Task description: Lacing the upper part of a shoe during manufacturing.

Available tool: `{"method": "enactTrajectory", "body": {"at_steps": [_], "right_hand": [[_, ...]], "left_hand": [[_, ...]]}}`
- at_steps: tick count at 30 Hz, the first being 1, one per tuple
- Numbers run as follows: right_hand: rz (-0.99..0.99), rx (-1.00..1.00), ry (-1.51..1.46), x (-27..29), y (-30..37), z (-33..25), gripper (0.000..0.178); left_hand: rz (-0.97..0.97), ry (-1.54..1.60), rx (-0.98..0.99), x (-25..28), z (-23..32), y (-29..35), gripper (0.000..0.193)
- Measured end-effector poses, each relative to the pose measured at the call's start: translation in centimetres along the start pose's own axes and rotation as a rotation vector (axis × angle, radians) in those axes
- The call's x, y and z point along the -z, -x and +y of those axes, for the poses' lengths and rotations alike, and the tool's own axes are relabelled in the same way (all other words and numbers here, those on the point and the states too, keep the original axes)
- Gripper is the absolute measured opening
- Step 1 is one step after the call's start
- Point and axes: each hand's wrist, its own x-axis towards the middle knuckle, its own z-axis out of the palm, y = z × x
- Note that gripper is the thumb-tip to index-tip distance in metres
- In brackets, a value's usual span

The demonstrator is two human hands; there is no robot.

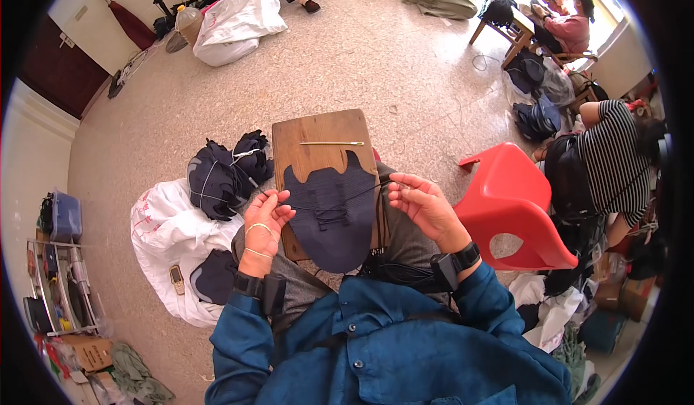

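Observation:
A dark navy knit shoe upper lies flat on a wooden board in front of me. Black cord crosses its middle in several rows, and its two ends run out to my hands. At the left edge of the piece, my left hand pinches one end between thumb and fingers. The other end is pinched in my right hand, held off the piece's upper right edge. Near the board's far end rests a long thin needle-like tool, touched by neither hand.
Left of the board sit a tied bundle of dark pieces and a white sack with a phone on it. A red plastic stool stands at right, beside a person in stripes. Another white sack lies farther off.

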Motion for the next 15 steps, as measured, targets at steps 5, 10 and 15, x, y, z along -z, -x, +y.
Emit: {"method": "enactTrajectory", "body": {"at_steps": [5,10,15], "right_hand": [[0.042,0.06,0.276,2.0,-0.6,1.2,0.018],[0.06,0.425,0.976,1.4,-0.9,2.2,0.014],[0.036,0.222,0.789,0.4,-1.2,2.1,0.014]], "left_hand": [[0.043,-0.075,-0.108,0.4,0.6,-0.7,0.023],[-0.011,-0.828,-0.169,-0.2,0.5,-0.7,0.024],[-0.048,-1.349,-0.696,-0.2,-0.9,-0.1,0.018]]}}
